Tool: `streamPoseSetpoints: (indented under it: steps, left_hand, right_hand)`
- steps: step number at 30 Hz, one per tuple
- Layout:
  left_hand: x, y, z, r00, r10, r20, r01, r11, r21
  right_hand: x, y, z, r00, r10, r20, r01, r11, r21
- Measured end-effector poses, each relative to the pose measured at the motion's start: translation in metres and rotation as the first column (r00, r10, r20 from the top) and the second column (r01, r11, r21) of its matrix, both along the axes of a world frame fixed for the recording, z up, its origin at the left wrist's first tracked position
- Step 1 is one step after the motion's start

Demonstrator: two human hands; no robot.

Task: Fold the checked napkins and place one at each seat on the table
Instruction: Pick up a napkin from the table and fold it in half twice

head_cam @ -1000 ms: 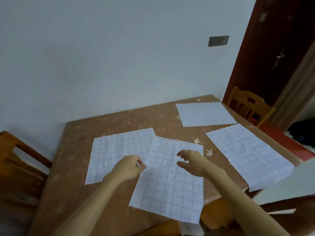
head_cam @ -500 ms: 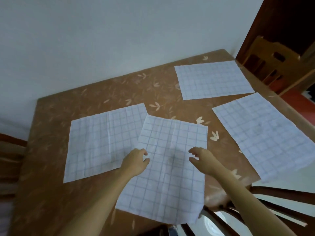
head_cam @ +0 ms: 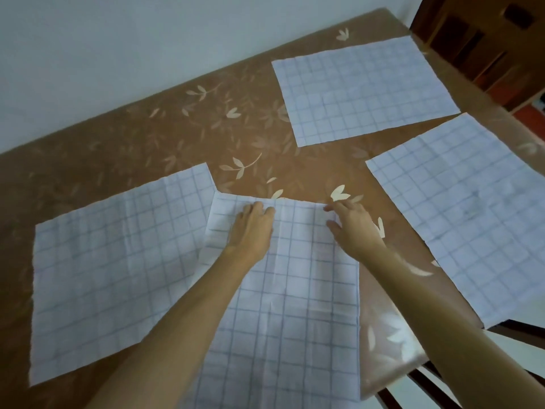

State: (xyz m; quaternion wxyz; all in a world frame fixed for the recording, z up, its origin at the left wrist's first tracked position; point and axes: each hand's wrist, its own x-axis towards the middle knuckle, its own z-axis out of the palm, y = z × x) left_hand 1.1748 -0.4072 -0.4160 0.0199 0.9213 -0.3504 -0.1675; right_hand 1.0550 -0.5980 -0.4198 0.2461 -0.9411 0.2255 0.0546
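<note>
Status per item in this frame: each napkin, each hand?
left napkin, unfolded, flat
middle napkin, unfolded, overlaps left napkin's edge
far napkin, unfolded, flat
right napkin, unfolded, flat
left hand, on middle napkin's far edge, grip unclear
right hand, at its far right corner, grip unclear
</note>
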Motion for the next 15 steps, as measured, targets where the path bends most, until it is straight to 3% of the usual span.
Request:
streamPoseSetpoints:
  steps: [5, 8, 15]
  left_hand:
    - [0.026, -0.031, -0.017, 0.997, -0.063, 0.04, 0.062, 0.998, 0.011]
    - [0.038, -0.039, -0.021, 0.999, -0.015, 0.034, 0.013, 0.999, 0.051]
    - [0.043, -0.036, -0.024, 1.0, -0.023, 0.009, 0.022, 0.996, 0.091]
  right_hand:
    - [0.021, -0.008, -0.025, 1.0, 0.0, 0.012, 0.001, 1.0, -0.017]
    - [0.029, -0.013, -0.033, 1.0, -0.005, -0.007, 0.005, 0.999, -0.034]
    - [0.039, -0.011, -0.028, 0.991, 0.042, -0.124, -0.051, 0.996, -0.069]
